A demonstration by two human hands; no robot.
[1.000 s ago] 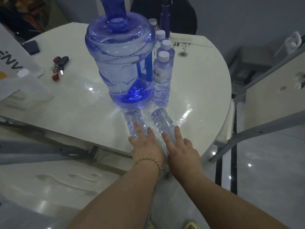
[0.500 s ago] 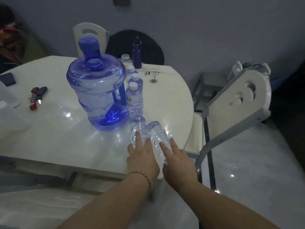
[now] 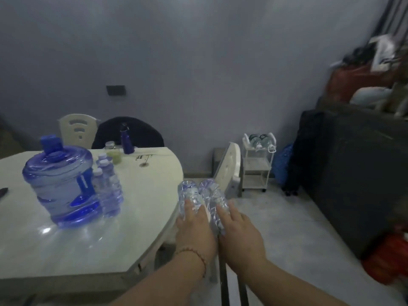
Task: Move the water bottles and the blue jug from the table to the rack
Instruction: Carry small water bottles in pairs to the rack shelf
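Each hand, left hand (image 3: 194,226) and right hand (image 3: 240,234), wraps curled fingers over a clear ribbed water bottle (image 3: 187,195), bases jutting beyond the fingertips.

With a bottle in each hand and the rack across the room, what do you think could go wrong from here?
1. Each hand, left and right, grips one lying bottle from above only; a smooth bottle may slip out.
2. A white chair stands between the person and the rack; it could be bumped on the way.
3. The rack's top shelf already holds bottles, so space there may be tight.
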